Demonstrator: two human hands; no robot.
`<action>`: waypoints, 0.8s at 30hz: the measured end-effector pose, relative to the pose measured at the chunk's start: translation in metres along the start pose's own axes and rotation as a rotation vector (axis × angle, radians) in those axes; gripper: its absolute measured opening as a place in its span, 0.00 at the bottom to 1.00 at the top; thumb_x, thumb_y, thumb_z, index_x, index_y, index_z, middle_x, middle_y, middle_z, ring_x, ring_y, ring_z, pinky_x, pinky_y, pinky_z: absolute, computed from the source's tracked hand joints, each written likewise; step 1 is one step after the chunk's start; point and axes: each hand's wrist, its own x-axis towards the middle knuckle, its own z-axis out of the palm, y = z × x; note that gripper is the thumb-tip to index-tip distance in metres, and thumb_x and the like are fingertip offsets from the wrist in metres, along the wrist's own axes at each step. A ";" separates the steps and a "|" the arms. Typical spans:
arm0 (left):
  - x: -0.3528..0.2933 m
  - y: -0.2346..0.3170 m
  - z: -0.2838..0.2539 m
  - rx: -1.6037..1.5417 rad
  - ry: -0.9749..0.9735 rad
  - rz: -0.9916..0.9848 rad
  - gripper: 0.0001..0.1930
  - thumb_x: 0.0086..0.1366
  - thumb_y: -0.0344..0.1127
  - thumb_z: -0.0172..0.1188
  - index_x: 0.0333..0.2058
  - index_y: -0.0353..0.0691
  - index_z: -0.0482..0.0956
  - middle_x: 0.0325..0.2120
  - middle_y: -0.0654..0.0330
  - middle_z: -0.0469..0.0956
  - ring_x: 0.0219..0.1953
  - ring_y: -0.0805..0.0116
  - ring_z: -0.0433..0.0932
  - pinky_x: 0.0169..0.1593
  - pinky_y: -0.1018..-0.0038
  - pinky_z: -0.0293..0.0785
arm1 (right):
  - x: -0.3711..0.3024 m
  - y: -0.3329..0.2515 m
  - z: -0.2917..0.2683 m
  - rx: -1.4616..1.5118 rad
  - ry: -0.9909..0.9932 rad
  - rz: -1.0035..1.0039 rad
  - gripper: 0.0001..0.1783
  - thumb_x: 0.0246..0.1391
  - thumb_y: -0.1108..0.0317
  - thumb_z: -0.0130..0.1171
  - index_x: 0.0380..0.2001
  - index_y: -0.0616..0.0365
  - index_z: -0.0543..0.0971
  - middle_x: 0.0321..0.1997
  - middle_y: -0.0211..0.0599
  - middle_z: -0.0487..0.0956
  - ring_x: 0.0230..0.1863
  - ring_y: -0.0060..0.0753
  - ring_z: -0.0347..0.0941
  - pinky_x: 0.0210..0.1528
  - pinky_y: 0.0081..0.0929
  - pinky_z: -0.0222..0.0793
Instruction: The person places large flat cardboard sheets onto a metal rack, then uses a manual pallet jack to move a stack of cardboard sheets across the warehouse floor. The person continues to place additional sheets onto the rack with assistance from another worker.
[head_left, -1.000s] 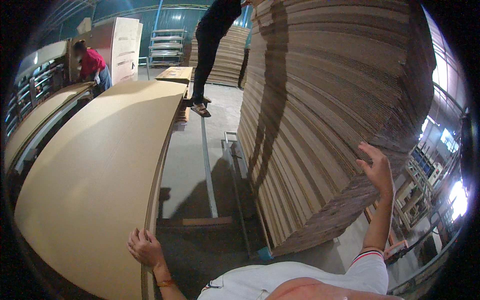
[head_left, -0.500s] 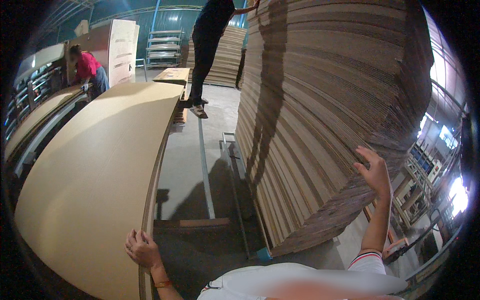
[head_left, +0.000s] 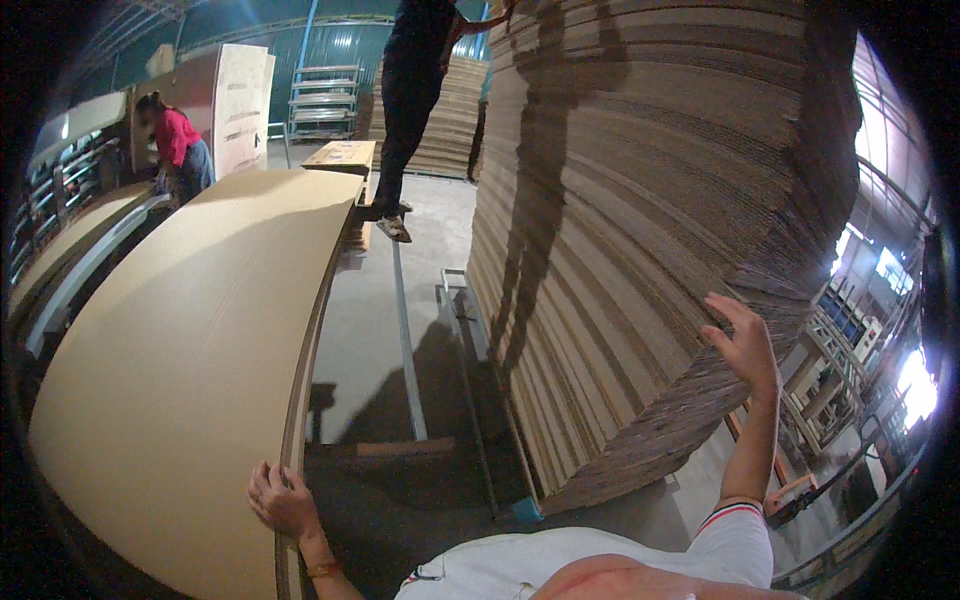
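To the left lies a low stack of large pale brown cardboard sheets [head_left: 190, 340]. My left hand [head_left: 282, 500] rests on top of it by its right edge, fingers slightly bent and lying on the top sheet. On the right towers a tall stack of corrugated cardboard sheets [head_left: 620, 260], its layers showing along the sides. My right hand [head_left: 745, 345] is raised at this stack's near corner, with fingers apart and nothing held. Whether its fingertips touch the layers I cannot tell.
Beyond, a person in dark clothes [head_left: 408, 110] stands high with a hand against the tall stack. Another person in a pink top [head_left: 177, 140] bends at the far left. A metal rail [head_left: 408, 340] runs along the floor between the stacks. Behind stands a metal rack [head_left: 325, 100].
The view has shifted slightly. The person in pink has lowered their arms a little. My hands keep nearly the same places on and by the two stacks.
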 end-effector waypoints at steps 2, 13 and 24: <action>0.000 0.000 0.001 -0.009 0.003 -0.006 0.07 0.54 0.35 0.53 0.31 0.43 0.77 0.41 0.61 0.73 0.47 0.63 0.67 0.55 0.64 0.58 | 0.002 -0.001 -0.001 0.002 0.014 -0.016 0.21 0.42 0.66 0.60 0.42 0.61 0.74 0.48 0.46 0.72 0.51 0.44 0.67 0.54 0.33 0.60; 0.002 0.001 0.000 -0.012 -0.068 -0.078 0.07 0.52 0.35 0.55 0.29 0.43 0.78 0.41 0.61 0.72 0.46 0.61 0.68 0.55 0.65 0.58 | 0.112 0.007 -0.055 0.326 0.820 -0.172 0.33 0.52 0.58 0.53 0.57 0.57 0.56 0.61 0.42 0.56 0.62 0.41 0.53 0.58 0.40 0.54; 0.003 -0.004 0.015 -0.081 -0.148 -0.100 0.09 0.53 0.38 0.54 0.31 0.44 0.78 0.42 0.58 0.72 0.47 0.60 0.67 0.56 0.60 0.55 | 0.256 -0.025 -0.189 1.052 1.043 0.054 0.45 0.42 0.37 0.52 0.60 0.43 0.48 0.65 0.33 0.38 0.65 0.44 0.36 0.56 0.59 0.47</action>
